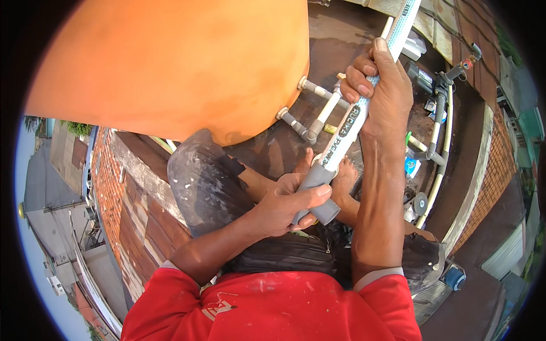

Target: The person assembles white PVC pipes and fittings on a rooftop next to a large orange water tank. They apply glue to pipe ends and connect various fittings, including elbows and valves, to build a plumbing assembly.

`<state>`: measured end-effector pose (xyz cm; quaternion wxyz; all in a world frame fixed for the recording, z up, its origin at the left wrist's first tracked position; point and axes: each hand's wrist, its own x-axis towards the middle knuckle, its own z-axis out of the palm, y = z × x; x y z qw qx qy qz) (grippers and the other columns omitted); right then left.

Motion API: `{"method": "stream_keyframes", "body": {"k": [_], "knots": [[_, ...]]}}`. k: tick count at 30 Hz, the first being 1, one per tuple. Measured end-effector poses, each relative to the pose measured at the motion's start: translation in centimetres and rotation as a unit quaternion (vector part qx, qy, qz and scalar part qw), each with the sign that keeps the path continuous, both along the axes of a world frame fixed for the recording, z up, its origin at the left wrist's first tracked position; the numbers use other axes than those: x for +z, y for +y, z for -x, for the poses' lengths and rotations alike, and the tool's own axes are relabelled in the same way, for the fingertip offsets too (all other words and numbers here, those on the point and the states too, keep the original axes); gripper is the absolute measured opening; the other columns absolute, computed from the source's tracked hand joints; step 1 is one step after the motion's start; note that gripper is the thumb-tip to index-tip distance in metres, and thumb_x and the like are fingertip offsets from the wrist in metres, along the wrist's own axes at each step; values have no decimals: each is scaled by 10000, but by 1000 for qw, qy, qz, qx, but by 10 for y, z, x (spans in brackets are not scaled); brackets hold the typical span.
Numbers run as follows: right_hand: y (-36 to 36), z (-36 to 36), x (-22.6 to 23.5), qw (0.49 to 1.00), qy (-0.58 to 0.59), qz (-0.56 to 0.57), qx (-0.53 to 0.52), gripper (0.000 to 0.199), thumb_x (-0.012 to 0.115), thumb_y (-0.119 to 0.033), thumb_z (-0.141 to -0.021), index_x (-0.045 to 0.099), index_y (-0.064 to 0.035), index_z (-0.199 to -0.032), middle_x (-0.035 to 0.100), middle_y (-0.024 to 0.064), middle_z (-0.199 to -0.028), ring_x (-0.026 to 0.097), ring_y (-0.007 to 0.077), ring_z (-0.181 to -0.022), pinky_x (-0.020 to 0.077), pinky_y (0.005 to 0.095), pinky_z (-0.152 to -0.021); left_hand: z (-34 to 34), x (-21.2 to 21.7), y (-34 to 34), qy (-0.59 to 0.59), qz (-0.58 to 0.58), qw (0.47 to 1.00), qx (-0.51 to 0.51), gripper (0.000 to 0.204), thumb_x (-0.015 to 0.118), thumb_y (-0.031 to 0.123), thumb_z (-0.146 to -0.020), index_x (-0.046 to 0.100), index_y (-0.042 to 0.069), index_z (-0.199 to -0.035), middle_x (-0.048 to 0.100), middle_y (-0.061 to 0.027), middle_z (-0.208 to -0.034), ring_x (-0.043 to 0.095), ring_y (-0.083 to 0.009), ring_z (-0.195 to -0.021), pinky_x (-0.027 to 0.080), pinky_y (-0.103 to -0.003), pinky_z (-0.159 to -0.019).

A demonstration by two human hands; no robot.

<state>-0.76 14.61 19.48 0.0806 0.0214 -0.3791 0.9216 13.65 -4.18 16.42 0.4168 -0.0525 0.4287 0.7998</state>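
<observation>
A long white PVC pipe with printed marks slants from my lap up past the top right of the head view. My right hand is wrapped round its middle, thumb lying along it. At the pipe's lower end sits a grey tee fitting, with one opening facing down to the right. My left hand is closed round this fitting, thumb across its side; part of the fitting is hidden by the fingers. The pipe's lower tip is inside the fitting.
A large orange tank stands at the upper left, with white and grey pipes joined to its side. Right of my arm are more pipe runs, a dark cylindrical pump and a blue-white package. Roof tiles lie beyond a ledge.
</observation>
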Motion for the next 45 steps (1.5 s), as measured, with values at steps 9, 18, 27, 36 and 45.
{"method": "stream_keyframes", "body": {"k": [9,18,27,36,45], "knots": [[-8,5,1,966,-115,-164,-166,227,592,-209,-1120,470,-55,-1007,501,34,-752,524,113,-550,445,313,-449,25,-18,19,294,331,891,96,327,778,272,-1007,726,-35,-1107,680,-33,-749,598,-72,-603,455,-276,-534],[-12,11,0,956,-68,-240,-157,257,623,-207,-1104,513,-28,-955,503,11,-675,522,106,-510,450,317,-449,22,-19,26,219,259,935,103,308,778,268,-1017,724,-25,-1094,647,-8,-682,558,-50,-544,433,-273,-494],[-18,8,8,992,-26,-120,-37,229,659,-206,-1096,526,-49,-995,489,12,-794,500,82,-576,429,279,-486,24,-27,9,116,96,987,54,321,715,268,-1050,703,-24,-1182,641,-7,-792,514,-44,-557,377,-220,-469],[-28,13,1,955,-102,-272,-58,270,617,-250,-1130,501,-11,-1084,567,48,-804,592,104,-576,493,305,-480,35,-43,-8,111,55,992,19,382,600,384,-1135,631,3,-1146,669,-96,-789,619,-144,-585,476,-275,-500],[6,14,17,847,-65,-504,-157,682,624,-458,-1082,500,207,-1170,708,340,-929,784,386,-866,630,459,-749,28,-43,27,214,89,971,55,476,449,490,-1167,590,43,-1086,596,-74,-752,538,-134,-562,406,-277,-493]]}}
